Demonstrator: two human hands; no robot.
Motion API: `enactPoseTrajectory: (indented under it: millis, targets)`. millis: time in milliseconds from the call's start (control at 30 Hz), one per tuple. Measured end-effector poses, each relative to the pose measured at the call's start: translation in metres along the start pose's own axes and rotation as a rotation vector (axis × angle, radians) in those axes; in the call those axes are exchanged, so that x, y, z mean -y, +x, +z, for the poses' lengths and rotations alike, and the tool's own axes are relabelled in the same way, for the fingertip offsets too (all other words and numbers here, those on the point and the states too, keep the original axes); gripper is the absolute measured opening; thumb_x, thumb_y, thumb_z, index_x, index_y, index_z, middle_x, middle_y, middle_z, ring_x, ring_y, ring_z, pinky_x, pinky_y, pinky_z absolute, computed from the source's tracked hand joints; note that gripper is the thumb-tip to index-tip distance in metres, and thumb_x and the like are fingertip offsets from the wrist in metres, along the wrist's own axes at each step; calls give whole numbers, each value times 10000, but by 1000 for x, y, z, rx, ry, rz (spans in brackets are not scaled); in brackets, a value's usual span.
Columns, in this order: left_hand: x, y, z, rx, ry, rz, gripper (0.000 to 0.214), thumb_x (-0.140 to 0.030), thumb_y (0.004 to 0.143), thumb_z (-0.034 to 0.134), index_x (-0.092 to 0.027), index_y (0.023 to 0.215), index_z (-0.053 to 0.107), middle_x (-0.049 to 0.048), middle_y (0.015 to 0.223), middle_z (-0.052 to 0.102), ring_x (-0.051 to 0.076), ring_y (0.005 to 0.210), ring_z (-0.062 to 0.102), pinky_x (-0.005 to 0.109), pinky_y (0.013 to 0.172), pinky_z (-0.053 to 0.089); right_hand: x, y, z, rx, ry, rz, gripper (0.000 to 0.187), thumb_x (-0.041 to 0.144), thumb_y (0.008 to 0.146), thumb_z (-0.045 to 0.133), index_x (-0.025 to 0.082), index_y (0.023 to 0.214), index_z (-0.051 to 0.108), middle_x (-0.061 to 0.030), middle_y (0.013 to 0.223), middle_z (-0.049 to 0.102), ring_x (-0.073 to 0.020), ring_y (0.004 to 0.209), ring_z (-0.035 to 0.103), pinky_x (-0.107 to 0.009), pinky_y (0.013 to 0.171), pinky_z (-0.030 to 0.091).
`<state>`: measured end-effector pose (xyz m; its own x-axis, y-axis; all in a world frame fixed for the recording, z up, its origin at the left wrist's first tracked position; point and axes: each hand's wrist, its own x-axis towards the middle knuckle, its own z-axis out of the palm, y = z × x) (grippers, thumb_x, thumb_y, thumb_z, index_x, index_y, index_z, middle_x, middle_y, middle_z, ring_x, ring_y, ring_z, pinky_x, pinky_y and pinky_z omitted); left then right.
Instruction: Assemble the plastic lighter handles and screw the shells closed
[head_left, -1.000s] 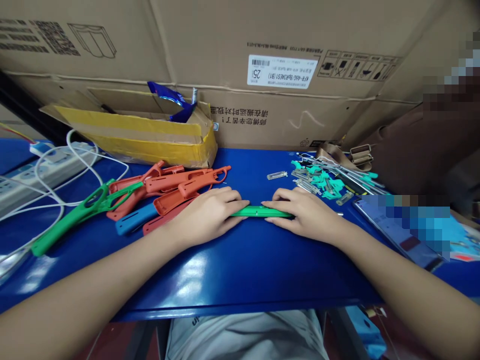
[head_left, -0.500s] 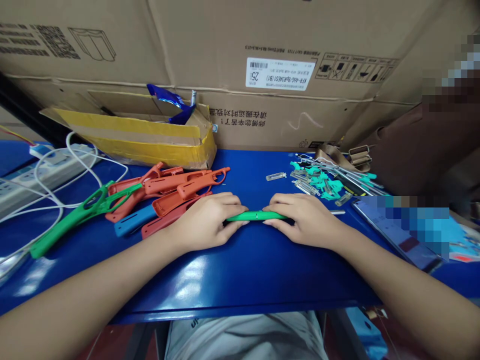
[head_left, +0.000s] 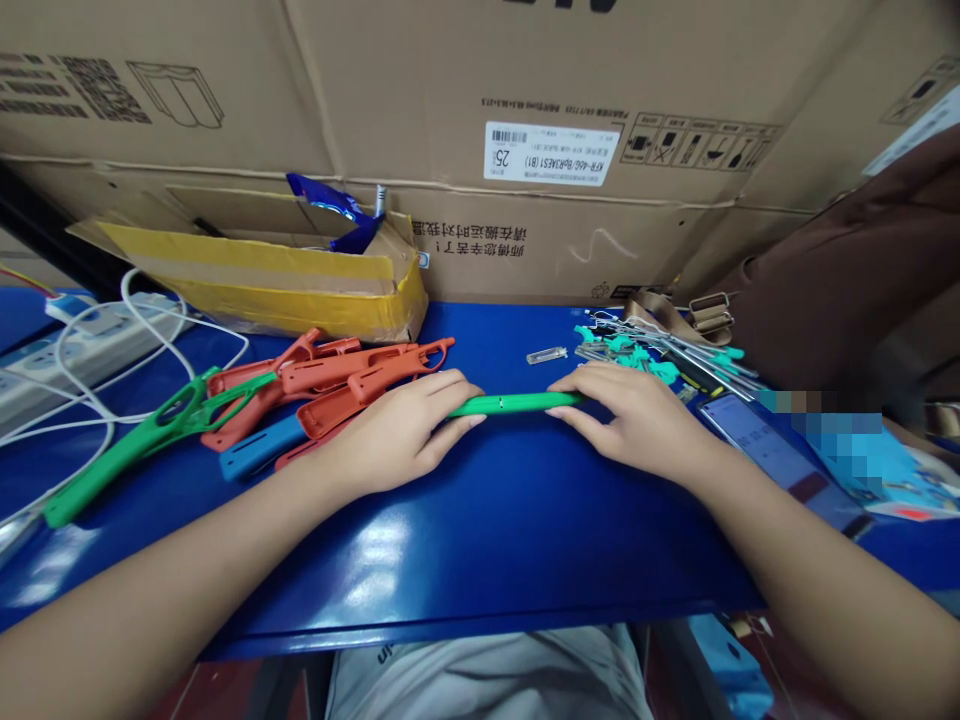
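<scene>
Between my two hands is a green plastic lighter casing (head_left: 517,403), seen edge-on and held level above the table. My left hand (head_left: 427,425) pinches its left end between thumb and fingers. At the other end, my right hand (head_left: 626,415) grips with thumb below and fingers above. A thin seam with a small dark gap shows near the casing's middle. Left of my left hand lie several orange casings (head_left: 322,375), a blue casing (head_left: 262,448) and another green casing (head_left: 127,455). Behind my right hand are turquoise trigger pieces (head_left: 637,357) and a clear plastic piece (head_left: 546,355).
A cardboard box with yellow tape (head_left: 262,285) stands at the back left, near a white power strip (head_left: 52,365) and cables. A phone (head_left: 780,450) lies to the right. Large cardboard (head_left: 420,100) walls off the back. Someone's brown clothing (head_left: 847,270) shows at right.
Both hands have lifted the green casing slightly away from me, and my right hand's grip has slid outward, baring more of it. The view has shifted a little.
</scene>
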<state>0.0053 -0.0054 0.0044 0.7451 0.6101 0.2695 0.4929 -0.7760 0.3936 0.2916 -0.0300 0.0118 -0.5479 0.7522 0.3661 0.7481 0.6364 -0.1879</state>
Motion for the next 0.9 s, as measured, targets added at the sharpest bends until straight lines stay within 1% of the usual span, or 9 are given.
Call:
enactPoseTrajectory:
  millis: [133, 300, 400, 467, 600, 700, 767, 833, 900]
  targets:
    - [4, 0, 2, -4, 4, 12, 307, -336, 1048, 430, -155, 1182, 639, 99, 1084, 654, 226, 1012, 628, 364, 932, 514, -2, -1, -1, -5, 14, -44, 185, 361, 980, 604, 195, 995, 686, -86, 946, 749, -249, 869, 697, -378, 769, 540]
    - [0, 0, 6, -45, -144, -49, 292, -378, 1018, 496, -167, 1113, 674, 76, 1036, 680, 205, 947, 641, 342, 889, 515, 0, 2, 5, 11, 25, -23, 191, 342, 1003, 563, 190, 1022, 677, -84, 970, 736, -245, 904, 676, -371, 790, 525]
    - [-7, 2, 9, -75, -509, -284, 311, -428, 981, 553, -164, 1093, 674, 26, 811, 658, 142, 683, 601, 261, 621, 480, 2, 3, 8, 24, 80, -7, 242, 370, 1000, 571, 193, 1127, 675, -86, 1023, 731, -252, 967, 667, -388, 841, 530]
    - [-11, 4, 11, -41, -827, -483, 347, -460, 962, 564, -160, 1118, 643, -30, 631, 547, 95, 487, 462, 214, 451, 334, 4, 3, 10, 49, 155, -16, 366, 436, 965, 630, 206, 1249, 638, -86, 1087, 718, -245, 1007, 670, -381, 866, 539]
    - [-15, 6, 15, 11, -1135, -597, 337, -454, 947, 564, -160, 1107, 598, -65, 561, 473, 63, 406, 339, 191, 398, 231, 8, 2, 14, 83, 217, -103, 488, 484, 929, 673, 229, 1337, 593, -98, 1181, 676, -229, 1069, 661, -353, 900, 548]
    - [-16, 4, 14, -11, -893, -465, 334, -440, 959, 565, -172, 1148, 628, -27, 658, 585, 100, 511, 497, 216, 469, 379, 8, 1, 15, 68, 184, -122, 379, 412, 988, 599, 235, 1324, 606, -106, 1169, 674, -232, 1065, 653, -372, 899, 552]
    - [-17, 2, 12, -68, -607, -275, 312, -399, 946, 619, -190, 1175, 658, 21, 878, 699, 142, 733, 636, 260, 663, 502, 9, 1, 14, 53, 191, -124, 340, 357, 1019, 541, 234, 1329, 607, -109, 1167, 672, -231, 1070, 647, -383, 913, 551]
    - [-17, -1, 12, -94, -342, -86, 299, -359, 952, 636, -209, 1208, 680, 38, 1018, 716, 165, 886, 666, 281, 807, 509, 10, 1, 12, 41, 211, -137, 321, 317, 1037, 497, 227, 1321, 614, -106, 1152, 678, -223, 1073, 644, -380, 926, 546]
    - [-17, -4, 11, -72, -161, 28, 293, -352, 986, 598, -214, 1225, 696, 29, 919, 698, 155, 820, 660, 265, 749, 492, 13, 2, 11, 50, 208, -164, 313, 320, 1039, 497, 207, 1300, 629, -102, 1131, 693, -220, 1053, 648, -373, 912, 546]
